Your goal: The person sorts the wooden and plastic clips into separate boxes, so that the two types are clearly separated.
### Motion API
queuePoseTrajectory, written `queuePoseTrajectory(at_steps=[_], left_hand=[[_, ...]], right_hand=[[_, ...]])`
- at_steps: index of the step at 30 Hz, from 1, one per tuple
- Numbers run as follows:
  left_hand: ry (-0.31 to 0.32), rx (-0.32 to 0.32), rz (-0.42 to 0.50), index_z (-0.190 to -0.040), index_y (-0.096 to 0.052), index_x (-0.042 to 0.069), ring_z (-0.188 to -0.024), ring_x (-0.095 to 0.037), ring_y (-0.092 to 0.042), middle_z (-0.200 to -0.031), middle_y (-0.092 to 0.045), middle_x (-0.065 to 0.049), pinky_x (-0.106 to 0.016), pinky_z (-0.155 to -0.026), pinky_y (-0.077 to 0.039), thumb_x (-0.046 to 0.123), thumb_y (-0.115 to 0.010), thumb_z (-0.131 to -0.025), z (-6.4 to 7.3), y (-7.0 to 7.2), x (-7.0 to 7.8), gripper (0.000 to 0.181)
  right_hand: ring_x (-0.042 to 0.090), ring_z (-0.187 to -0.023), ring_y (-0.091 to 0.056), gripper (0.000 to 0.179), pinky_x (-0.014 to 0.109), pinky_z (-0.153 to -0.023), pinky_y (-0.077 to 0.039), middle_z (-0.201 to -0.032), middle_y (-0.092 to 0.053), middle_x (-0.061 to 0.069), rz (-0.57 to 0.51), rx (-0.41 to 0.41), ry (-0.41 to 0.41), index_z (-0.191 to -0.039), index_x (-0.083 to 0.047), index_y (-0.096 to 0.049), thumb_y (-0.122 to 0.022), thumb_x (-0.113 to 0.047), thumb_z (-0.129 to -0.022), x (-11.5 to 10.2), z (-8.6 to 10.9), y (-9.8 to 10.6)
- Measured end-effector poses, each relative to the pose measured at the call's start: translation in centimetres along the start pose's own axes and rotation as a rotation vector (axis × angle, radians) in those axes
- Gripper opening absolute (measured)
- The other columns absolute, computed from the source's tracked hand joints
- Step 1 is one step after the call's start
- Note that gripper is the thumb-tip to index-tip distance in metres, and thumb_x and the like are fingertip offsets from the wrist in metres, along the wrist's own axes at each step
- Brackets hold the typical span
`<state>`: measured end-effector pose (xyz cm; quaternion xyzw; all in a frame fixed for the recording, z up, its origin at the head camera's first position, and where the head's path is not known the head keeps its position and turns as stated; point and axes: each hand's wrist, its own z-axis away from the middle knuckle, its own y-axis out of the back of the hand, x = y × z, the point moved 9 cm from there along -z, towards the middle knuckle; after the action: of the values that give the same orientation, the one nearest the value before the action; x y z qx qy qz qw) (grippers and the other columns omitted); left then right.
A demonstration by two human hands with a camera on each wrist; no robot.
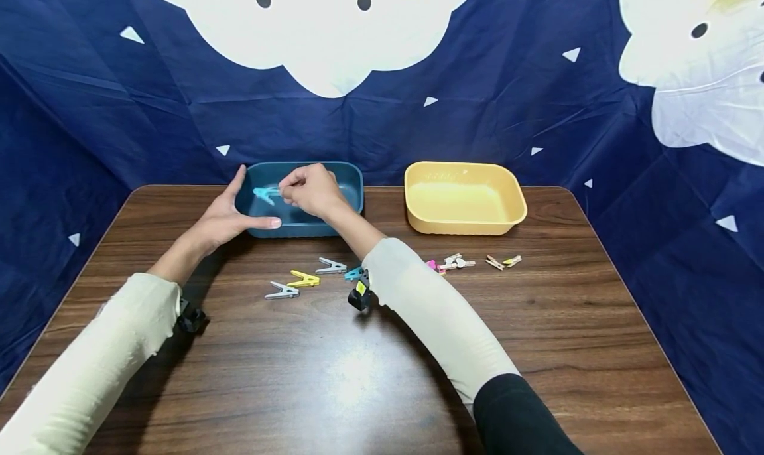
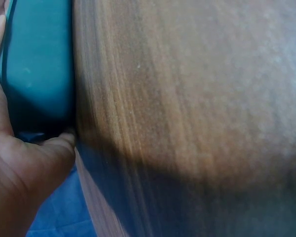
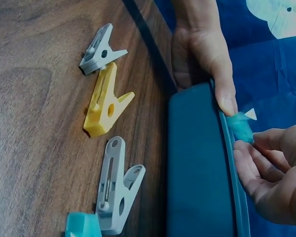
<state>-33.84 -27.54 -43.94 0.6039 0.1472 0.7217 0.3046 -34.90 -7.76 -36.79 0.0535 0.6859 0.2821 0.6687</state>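
My right hand (image 1: 313, 190) pinches a light blue clothespin (image 1: 265, 194) over the dark blue bin (image 1: 298, 229). In the right wrist view, the fingertips partly cover this clothespin (image 3: 240, 128), which looks blurred. At the bin's left end my left hand (image 1: 229, 216) rests against the corner, its thumb stretched along the front rim and a finger extended by the left rim. On the table in front of the bin lie two grey clothespins (image 1: 282, 290) and a yellow clothespin (image 1: 304, 279). A blue clothespin (image 1: 353, 274) lies near them, partly hidden by the right forearm.
A yellow bin (image 1: 465, 228) stands at the back right of the wooden table (image 1: 268, 389). Several small wooden clips (image 1: 495, 262), some with pink or white decorations, lie in front of it. Dark blue cloth (image 1: 382, 130) hangs behind the table.
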Motion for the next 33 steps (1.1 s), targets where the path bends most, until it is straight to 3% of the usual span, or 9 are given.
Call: queuePoseTrajectory(at_steps=[8, 20, 33], left_hand=[[-0.009, 0.003, -0.001, -0.173, 0.028, 0.046, -0.177, -0.039, 0.014, -0.188, 0.022, -0.002, -0.074, -0.14, -0.011, 0.05, -0.095, -0.092, 0.0, 0.0, 0.2, 0.148], [-0.001, -0.012, 0.003, -0.172, 0.03, 0.045, -0.177, -0.039, 0.015, -0.188, 0.023, -0.001, -0.076, -0.139, -0.012, 0.047, -0.094, -0.093, -0.1, 0.0, -0.1, 0.147], [-0.004, -0.016, 0.018, -0.172, 0.03, 0.047, -0.177, -0.038, 0.017, -0.187, 0.024, 0.001, -0.076, -0.139, -0.011, 0.047, -0.095, -0.093, 0.0, -0.1, 0.0, 0.148]], right_hand=[[0.026, -0.105, -0.083, 0.018, 0.021, -0.075, -0.061, -0.109, -0.088, 0.009, 0.005, -0.033, -0.002, -0.12, -0.006, -0.087, -0.078, -0.016, -0.109, 0.3, 0.4, -0.2], [0.027, -0.107, -0.082, 0.021, 0.021, -0.073, -0.059, -0.11, -0.086, 0.002, 0.03, -0.07, 0.048, -0.126, -0.008, -0.086, -0.078, -0.019, -0.109, -0.1, 1.7, -0.2], [0.034, -0.104, -0.081, 0.017, 0.021, -0.068, -0.056, -0.104, -0.086, 0.001, -0.024, -0.038, 0.093, -0.12, -0.011, -0.088, -0.081, -0.02, -0.107, 0.6, 3.7, 1.0]])
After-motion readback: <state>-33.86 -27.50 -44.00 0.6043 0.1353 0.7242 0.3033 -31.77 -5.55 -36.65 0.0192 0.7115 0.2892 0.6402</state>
